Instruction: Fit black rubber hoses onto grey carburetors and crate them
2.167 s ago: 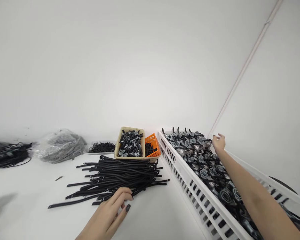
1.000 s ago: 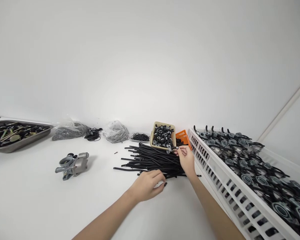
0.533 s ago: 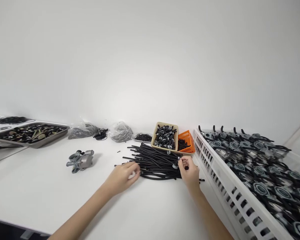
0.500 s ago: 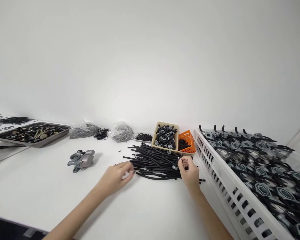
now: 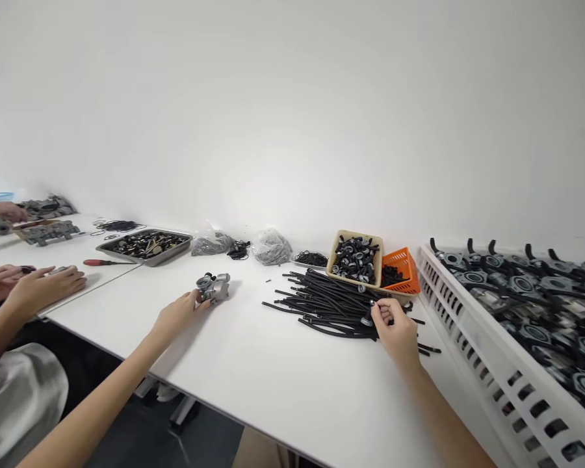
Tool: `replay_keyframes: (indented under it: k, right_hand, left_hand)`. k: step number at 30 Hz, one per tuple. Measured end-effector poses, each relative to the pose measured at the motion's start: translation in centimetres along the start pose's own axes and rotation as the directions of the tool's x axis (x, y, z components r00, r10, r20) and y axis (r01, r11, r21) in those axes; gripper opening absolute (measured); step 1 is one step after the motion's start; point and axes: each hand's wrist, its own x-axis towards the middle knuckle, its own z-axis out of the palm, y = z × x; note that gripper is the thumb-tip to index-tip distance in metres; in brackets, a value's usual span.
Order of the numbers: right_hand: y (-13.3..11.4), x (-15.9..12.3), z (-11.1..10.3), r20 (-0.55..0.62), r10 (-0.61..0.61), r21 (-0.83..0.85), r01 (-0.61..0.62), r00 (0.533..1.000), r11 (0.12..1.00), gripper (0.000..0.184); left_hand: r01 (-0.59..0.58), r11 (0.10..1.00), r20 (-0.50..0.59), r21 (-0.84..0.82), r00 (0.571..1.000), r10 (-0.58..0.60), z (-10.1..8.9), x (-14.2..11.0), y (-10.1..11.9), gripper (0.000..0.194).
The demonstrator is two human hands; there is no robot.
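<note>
My left hand (image 5: 179, 316) reaches out to a grey metal carburetor (image 5: 219, 287) on the white table, its fingers closed on the near left side. My right hand (image 5: 396, 330) is held in a pinch over the right end of a pile of black rubber hoses (image 5: 316, 302). A small dark tip shows at its thumb and forefinger, too small to name. Just left of those fingers is a grey round cap (image 5: 366, 320); whether the hand touches it I cannot tell.
Behind the hoses stand a beige basket (image 5: 332, 260) of black-and-grey fittings and an orange basket (image 5: 411, 266). A white crate (image 5: 461, 344) of carburetors fills the right. Leftward lie plastic bags (image 5: 272, 247), a metal tray (image 5: 168, 259), a red-handled screwdriver (image 5: 96, 262) and co-workers' hands (image 5: 46, 288).
The view has swung left, bringing co-workers' hands into sight. My left hand has moved from beside the hoses to the carburetor and taken hold of it. My right hand stays pinched near the hoses.
</note>
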Motion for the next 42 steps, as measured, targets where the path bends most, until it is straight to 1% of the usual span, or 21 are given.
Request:
replay_keyframes:
  k: [4,7,10,12,14,18,19,20,21,23,24,27,29,31,32,33,34,36,37,39,42]
  right_hand:
    - [-0.1,0.1,0.0,0.019,0.011,0.009,-0.011,1.0,1.0,0.015]
    - [-0.3,0.1,0.0,0.047,-0.003,0.001,0.003,0.999,1.0,0.015]
    - [-0.4,0.2,0.0,0.065,-0.036,-0.006,0.036,0.997,0.999,0.015]
    - [-0.4,0.3,-0.1,0.057,-0.045,-0.006,0.046,0.997,0.999,0.015]
    - [-0.2,0.4,0.0,0.04,-0.045,-0.007,0.046,0.998,0.999,0.015]
    - [-0.1,0.5,0.1,0.043,-0.04,-0.008,0.04,0.998,0.999,0.014]
    - [-0.1,0.5,0.2,0.053,-0.038,-0.007,0.038,0.998,0.999,0.014]
    - [-0.1,0.4,0.2,0.063,-0.036,-0.007,0.037,0.997,0.999,0.014]
    - [-0.1,0.4,0.2,0.073,-0.037,-0.007,0.037,0.997,0.999,0.014]
    - [-0.2,0.3,0.2,0.089,-0.038,-0.013,0.039,0.995,0.999,0.015]
    - [-0.3,0.3,0.2,0.092,-0.035,-0.019,0.037,0.995,0.999,0.016]
    - [-0.4,0.4,-0.1,0.097,-0.019,-0.029,0.022,0.995,0.999,0.015]
    - [-0.4,0.5,-0.2,0.097,-0.011,-0.03,0.014,0.995,0.999,0.014]
    - [-0.3,0.6,-0.3,0.095,-0.006,-0.032,0.009,0.995,0.999,0.014]
    - [-0.3,0.6,-0.3,0.09,-0.004,-0.033,0.007,0.996,0.999,0.014]
    - [-0.2,0.7,-0.3,0.083,-0.003,-0.034,0.005,0.997,0.999,0.015]
    - [-0.1,0.7,-0.3,0.073,0.0,-0.035,0.003,0.997,0.999,0.016]
    - [0.0,0.9,-0.4,0.044,0.008,-0.034,-0.006,0.999,0.999,0.017]
    - [0.0,1.0,-0.4,0.026,0.016,-0.026,-0.015,1.0,1.0,0.017]
    - [0.0,1.2,-0.5,-0.008,0.052,0.016,-0.052,0.999,0.999,0.016]
    - [-0.3,1.5,-0.6,-0.057,0.158,0.146,-0.148,0.986,0.978,0.014]
  left_hand:
    - [-0.049,0.998,-0.008,0.033,0.999,0.049,-0.8,1.3,-2.1,0.055]
    - [-0.172,0.984,0.042,0.05,0.985,0.17,-1.5,2.8,-3.8,0.056]
    - [-0.28,0.956,0.097,0.089,0.957,0.272,-2.1,4.2,-4.1,0.051]
    - [-0.323,0.942,0.12,0.086,0.943,0.312,-2.4,4.4,-3.8,0.049]
    - [-0.362,0.929,0.117,0.083,0.929,0.351,-2.2,4.0,-3.1,0.049]
    - [-0.424,0.899,0.11,0.107,0.904,0.413,-1.4,1.6,-1.1,0.054]
    - [-0.445,0.888,0.112,0.112,0.894,0.434,-1.3,0.7,-0.3,0.054]
    - [-0.487,0.865,0.104,0.117,0.873,0.477,-1.2,-0.2,0.7,0.054]
    - [-0.544,0.832,0.084,0.111,0.839,0.537,-1.3,-1.1,2.0,0.052]
    - [-0.653,0.752,0.037,0.086,0.756,0.653,-1.6,-3.0,5.0,0.049]
    - [-0.712,0.698,0.008,0.072,0.7,0.714,-1.8,-4.0,6.8,0.047]
    - [-0.871,0.479,-0.106,0.115,0.468,0.877,-2.4,-6.6,12.7,0.043]
    - [-0.909,0.371,-0.182,0.19,0.339,0.923,-2.4,-8.0,16.9,0.042]
    - [-0.926,0.298,-0.262,0.231,0.236,0.936,-2.1,-9.1,21.0,0.041]
    - [-0.932,0.27,-0.296,0.24,0.194,0.935,-1.9,-9.5,22.9,0.04]
    - [-0.935,0.254,-0.326,0.246,0.166,0.931,-1.6,-9.7,24.6,0.041]
    - [-0.935,0.263,-0.345,0.239,0.172,0.923,-1.4,-9.9,26.1,0.041]
    - [-0.919,0.331,-0.367,0.215,0.238,0.899,-1.0,-9.7,28.4,0.043]
    - [-0.911,0.362,-0.373,0.2,0.271,0.887,-0.9,-9.5,29.2,0.045]
    - [-0.905,0.395,-0.383,0.158,0.313,0.869,-0.7,-8.8,30.0,0.05]
    - [-0.915,0.403,-0.423,0.032,0.353,0.835,-0.1,-8.0,29.7,0.052]
